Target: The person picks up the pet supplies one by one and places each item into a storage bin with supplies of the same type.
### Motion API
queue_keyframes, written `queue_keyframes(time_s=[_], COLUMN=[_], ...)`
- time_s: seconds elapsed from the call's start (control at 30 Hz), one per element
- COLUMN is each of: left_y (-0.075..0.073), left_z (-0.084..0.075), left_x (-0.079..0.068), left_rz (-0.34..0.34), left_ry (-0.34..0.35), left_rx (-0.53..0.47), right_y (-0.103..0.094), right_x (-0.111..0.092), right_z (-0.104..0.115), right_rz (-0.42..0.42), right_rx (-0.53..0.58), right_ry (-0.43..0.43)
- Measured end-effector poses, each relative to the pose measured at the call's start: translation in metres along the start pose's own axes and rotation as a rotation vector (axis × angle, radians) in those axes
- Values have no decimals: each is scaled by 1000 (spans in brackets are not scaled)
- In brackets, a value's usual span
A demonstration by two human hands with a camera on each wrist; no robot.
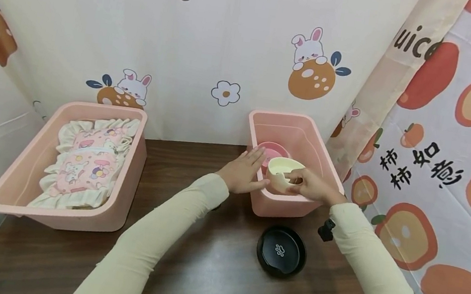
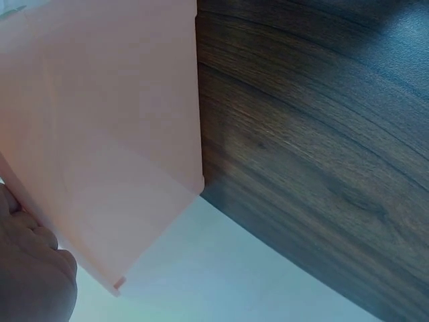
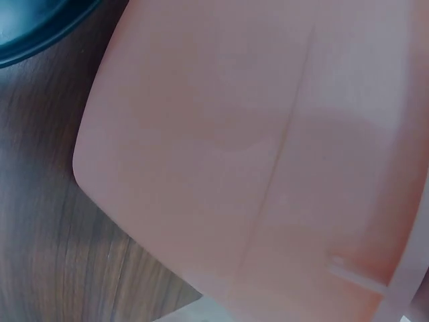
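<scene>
In the head view my right hand (image 1: 312,185) pinches the rim of a pale yellow bowl (image 1: 286,165), which sits low inside the front of the smaller pink bin (image 1: 270,204). Behind it, in the same bin, is a deep pink bowl (image 1: 272,148), partly covered by the yellow one. My left hand (image 1: 243,172) lies with fingers extended over the bin's left rim. The left wrist view shows that hand (image 2: 33,261) against the bin's side wall (image 2: 114,134). Only the bin's outer wall (image 3: 201,147) fills most of the right wrist view; the right hand is out of it.
A round black dish (image 1: 281,251) with a white paw print lies on the dark wood table (image 1: 199,272) before the smaller bin. At left a larger pink bin (image 1: 124,196) holds a folded, ruffled pink printed cloth item (image 1: 86,161). Printed curtains (image 1: 214,38) stand behind and beside.
</scene>
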State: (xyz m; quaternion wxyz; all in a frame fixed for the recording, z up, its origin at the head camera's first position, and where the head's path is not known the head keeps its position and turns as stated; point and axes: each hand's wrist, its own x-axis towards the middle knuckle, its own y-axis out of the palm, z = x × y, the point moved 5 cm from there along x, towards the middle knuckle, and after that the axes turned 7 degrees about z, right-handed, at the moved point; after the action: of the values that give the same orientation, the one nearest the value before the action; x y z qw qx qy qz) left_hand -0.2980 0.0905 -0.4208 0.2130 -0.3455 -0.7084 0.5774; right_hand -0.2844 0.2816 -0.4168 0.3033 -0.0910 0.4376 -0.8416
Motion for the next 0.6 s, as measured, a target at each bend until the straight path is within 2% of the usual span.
queue_keyframes(time_s=[0.33, 0.6], left_y=[0, 0], left_z=[1, -1], left_x=[0, 0], left_rz=[-4, -9], left_ry=[3, 6], left_rx=[9, 45], right_y=[4, 12], right_x=[9, 16], right_z=[-3, -8], right_rz=[125, 194], right_rx=[17, -29], right_ry=[23, -48])
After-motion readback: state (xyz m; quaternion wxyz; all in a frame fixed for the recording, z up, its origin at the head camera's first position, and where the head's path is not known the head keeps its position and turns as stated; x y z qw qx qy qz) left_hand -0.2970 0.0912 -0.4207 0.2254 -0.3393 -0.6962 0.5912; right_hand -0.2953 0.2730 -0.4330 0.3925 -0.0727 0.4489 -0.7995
